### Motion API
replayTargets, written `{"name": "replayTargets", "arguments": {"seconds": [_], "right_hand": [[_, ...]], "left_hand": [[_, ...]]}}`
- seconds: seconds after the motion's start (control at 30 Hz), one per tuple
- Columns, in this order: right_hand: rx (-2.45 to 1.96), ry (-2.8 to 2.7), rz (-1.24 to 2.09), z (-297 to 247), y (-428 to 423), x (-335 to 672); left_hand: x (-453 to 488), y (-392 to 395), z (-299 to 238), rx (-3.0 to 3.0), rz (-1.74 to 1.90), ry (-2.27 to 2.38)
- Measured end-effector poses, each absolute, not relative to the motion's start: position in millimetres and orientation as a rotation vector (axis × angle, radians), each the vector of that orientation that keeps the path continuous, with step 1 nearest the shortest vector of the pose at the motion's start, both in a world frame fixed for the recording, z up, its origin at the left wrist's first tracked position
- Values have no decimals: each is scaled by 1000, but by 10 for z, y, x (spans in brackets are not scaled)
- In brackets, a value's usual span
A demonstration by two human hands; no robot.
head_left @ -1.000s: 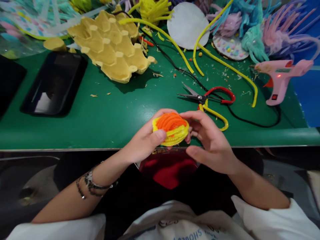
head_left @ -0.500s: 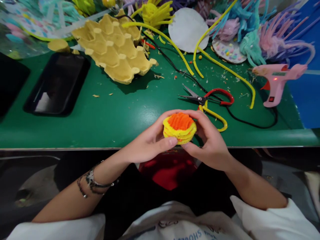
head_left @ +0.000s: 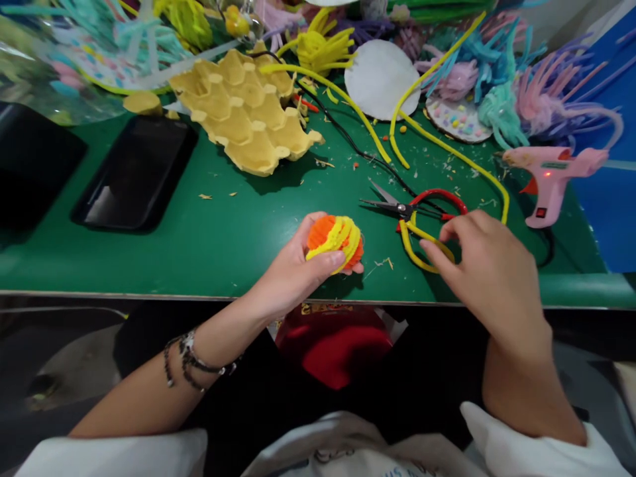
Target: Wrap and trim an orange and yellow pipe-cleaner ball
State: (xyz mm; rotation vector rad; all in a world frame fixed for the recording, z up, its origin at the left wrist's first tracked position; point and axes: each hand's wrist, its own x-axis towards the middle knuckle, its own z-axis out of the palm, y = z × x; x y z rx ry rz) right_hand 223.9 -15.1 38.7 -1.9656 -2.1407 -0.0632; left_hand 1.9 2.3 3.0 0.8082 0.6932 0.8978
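My left hand [head_left: 303,265] is closed around a small ball of fuzzy orange and yellow pipe cleaner [head_left: 336,242], held just over the table's front edge. Its thumb presses on the near side, and the fingers go behind and beneath. My right hand [head_left: 489,275] hovers at the scissors [head_left: 405,211], thumb and forefinger parted beside the lower handle loop. Nothing shows between those fingers; the others are curled and partly hidden. The scissors lie with blades apart, pointing left. One handle loop is red and the lower one looks yellow.
A pink glue gun [head_left: 551,175] with a lit light stands at the right, its black cord crossing the table. Behind are long yellow pipe cleaners [head_left: 462,146], a yellow egg carton [head_left: 243,112], a white disc [head_left: 381,79] and pipe-cleaner bundles. A black phone [head_left: 136,175] lies left.
My right hand has let go of the ball and moved right to the scissors. The ball has turned in my left hand, now showing yellow bands across orange, and shifted slightly left.
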Motion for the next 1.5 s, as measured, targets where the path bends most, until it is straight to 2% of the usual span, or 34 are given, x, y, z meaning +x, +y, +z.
{"name": "replayTargets", "arguments": {"seconds": [0.17, 0.4, 0.63, 0.77, 0.83, 1.03, 1.13, 1.33, 1.5], "right_hand": [[-2053, -2309, -271, 329, -109, 2274], [-1836, -2428, -14, 229, 120, 2606], [-1875, -2486, -192, 272, 120, 2531], [-1906, -2279, -347, 306, 115, 2484], [-1901, -2153, -238, 287, 141, 2471], [-1549, -2032, 417, 181, 142, 2345], [-1449, -2035, 599, 186, 93, 2259], [-1411, -2154, 675, 290, 40, 2151], [-1565, -2269, 594, 338, 23, 2120]], "left_hand": [[39, 38, 89, 670, 913, 696], [46, 37, 81, 571, 907, 682], [65, 43, 65, 579, 924, 691], [64, 53, 47, 567, 960, 699], [64, 59, 42, 543, 971, 697], [63, 58, 56, 497, 970, 697], [60, 49, 64, 519, 963, 696], [55, 46, 102, 487, 955, 679], [48, 45, 122, 488, 948, 651]]}}
